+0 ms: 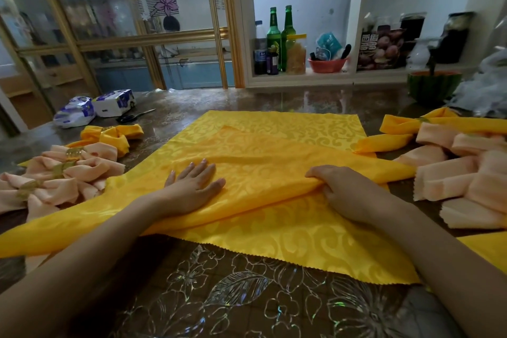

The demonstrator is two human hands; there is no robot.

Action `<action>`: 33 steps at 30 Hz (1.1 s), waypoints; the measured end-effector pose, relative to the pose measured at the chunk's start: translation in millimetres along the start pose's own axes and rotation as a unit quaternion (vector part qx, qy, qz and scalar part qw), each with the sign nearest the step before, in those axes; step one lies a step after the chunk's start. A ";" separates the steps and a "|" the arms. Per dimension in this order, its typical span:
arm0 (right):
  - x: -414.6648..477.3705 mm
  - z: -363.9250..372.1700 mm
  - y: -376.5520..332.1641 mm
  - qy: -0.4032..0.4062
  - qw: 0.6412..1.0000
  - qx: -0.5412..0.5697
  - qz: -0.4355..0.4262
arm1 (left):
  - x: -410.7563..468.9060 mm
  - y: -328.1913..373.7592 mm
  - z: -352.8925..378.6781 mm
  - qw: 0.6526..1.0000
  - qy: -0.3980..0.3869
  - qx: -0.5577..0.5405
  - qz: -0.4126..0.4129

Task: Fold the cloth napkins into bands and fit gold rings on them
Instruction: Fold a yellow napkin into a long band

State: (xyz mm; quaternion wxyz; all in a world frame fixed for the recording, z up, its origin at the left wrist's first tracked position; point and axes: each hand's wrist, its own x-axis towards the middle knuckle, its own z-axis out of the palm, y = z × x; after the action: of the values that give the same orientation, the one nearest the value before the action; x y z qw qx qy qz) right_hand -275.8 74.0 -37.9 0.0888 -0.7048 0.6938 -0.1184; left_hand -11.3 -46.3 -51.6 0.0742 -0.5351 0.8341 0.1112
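Dim, soft-focus — wide-angle edge warping.

Gold-framed glass doors (115,8), possibly kitchen beyond

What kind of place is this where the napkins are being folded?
Probably a home dining area: two green glass bottles on a white wall shelf, a gold-framed glass sliding door, and a glossy table with a flower-patterned cover.

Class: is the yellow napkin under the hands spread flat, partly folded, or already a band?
Partly folded. One flap of the yellow napkin lies doubled over; the right hand grips its fold.
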 end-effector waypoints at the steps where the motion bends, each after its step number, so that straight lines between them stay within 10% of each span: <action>1: -0.6 0.2 1.4 0.001 1.000 0.003 0.003 | -0.9 0.6 -0.1 1.000 -0.004 0.001 -0.002; 6: 0.9 1.5 3.6 0.002 1.000 0.016 0.012 | -12.3 14.7 -4.2 0.998 0.058 -0.014 -0.014; 11: 4.4 3.3 1.5 0.028 0.999 0.034 0.007 | -40.7 82.1 -0.1 0.977 0.126 0.011 0.171; 18: 0.5 3.5 6.7 0.043 0.999 0.001 0.013 | -22.4 108.3 4.9 0.974 0.182 0.041 0.125; 25: -8.0 -20.3 28.1 0.043 0.996 0.012 0.080 | -50.3 77.1 -17.5 0.967 0.037 -0.194 0.158; 33: -49.9 -47.8 0.8 0.005 0.970 -0.242 -0.032 | -105.8 65.1 -16.1 0.964 -0.112 -0.150 0.190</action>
State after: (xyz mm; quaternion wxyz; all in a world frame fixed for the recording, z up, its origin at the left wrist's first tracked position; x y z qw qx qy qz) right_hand -291.0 125.7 5.5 -0.0917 -0.7264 0.6795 0.0472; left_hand -26.5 68.3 -3.4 0.0640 -0.3556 0.8806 0.3065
